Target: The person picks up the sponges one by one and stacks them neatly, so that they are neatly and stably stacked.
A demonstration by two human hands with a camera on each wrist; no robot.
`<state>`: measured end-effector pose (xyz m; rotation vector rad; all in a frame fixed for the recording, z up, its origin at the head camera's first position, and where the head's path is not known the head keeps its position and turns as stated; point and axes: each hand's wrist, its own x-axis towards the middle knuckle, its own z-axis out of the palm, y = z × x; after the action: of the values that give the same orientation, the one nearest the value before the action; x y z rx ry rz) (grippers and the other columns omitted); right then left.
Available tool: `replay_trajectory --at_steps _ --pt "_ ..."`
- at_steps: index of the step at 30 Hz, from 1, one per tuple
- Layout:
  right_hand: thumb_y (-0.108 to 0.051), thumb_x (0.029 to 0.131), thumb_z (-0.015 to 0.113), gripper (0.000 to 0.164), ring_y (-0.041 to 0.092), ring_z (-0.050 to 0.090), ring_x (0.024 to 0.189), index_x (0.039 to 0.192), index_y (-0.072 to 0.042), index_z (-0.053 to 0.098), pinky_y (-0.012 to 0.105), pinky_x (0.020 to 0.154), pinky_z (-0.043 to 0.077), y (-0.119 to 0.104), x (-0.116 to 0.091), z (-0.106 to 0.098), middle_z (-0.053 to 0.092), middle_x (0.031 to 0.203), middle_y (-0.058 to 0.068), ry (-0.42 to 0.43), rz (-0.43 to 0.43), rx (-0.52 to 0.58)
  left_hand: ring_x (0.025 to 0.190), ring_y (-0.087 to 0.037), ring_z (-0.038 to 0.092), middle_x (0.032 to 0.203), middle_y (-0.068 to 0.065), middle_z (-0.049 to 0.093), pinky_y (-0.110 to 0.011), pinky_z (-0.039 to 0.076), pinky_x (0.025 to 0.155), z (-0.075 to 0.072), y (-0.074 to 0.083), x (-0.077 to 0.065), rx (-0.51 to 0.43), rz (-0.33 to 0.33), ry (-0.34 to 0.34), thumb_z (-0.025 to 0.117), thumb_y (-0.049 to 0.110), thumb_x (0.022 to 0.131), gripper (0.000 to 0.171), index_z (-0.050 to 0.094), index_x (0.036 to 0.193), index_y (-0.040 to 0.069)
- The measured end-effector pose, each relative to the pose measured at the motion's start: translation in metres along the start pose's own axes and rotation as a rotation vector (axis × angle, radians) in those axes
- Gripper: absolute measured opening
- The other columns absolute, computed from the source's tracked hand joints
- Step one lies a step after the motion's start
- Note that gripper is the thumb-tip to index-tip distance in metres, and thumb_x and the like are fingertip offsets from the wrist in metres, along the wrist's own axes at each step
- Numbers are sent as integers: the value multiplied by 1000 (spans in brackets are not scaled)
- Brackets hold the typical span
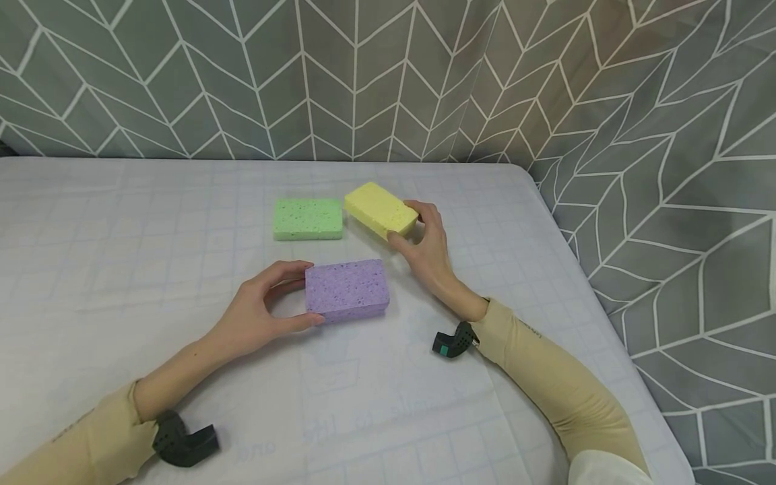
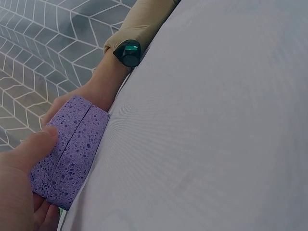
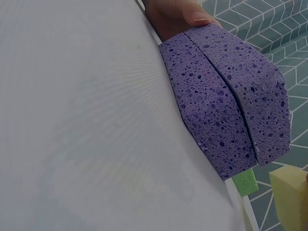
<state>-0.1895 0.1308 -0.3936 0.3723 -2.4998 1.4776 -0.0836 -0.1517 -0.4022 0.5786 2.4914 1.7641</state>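
Observation:
My left hand (image 1: 257, 313) grips a purple sponge (image 1: 347, 286) by its left end, with the thumb at the near side and fingers at the far side. A dark seam runs lengthwise along the purple sponge (image 3: 216, 91) in both wrist views. With thumb and fingers my right hand (image 1: 429, 249) pinches the right end of a yellow sponge (image 1: 378, 209), which is angled with its far end to the left. Just left of the yellow one, a green sponge (image 1: 308, 217) lies flat on the cloth. Only a corner of the yellow sponge (image 3: 288, 197) shows in the right wrist view.
A white cloth with faint grid lines covers the table (image 1: 151, 222). Its right edge slopes down past my right arm. A grey curtain (image 1: 273, 74) with white zigzag lines hangs behind and to the right. Each sleeve cuff carries a black wrist camera (image 1: 184, 441).

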Motion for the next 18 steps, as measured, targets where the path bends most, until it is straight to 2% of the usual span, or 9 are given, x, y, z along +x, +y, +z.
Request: replay_trajectory --at_steps 11,18 --pt "-36 77 64 65 23 47 115 134 -6 55 45 105 41 2 -1 -1 53 129 10 15 -102 77 120 -9 62 133 -1 60 -20 50 108 2 -2 0 -9 25 5 91 14 73 74 55 137 18" --pt "-31 75 67 69 29 45 118 136 -2 54 55 108 37 4 -2 -1 52 131 16 -5 -147 153 120 -8 62 133 -2 60 -20 49 108 2 -2 -1 3 30 8 91 13 72 74 55 137 17"
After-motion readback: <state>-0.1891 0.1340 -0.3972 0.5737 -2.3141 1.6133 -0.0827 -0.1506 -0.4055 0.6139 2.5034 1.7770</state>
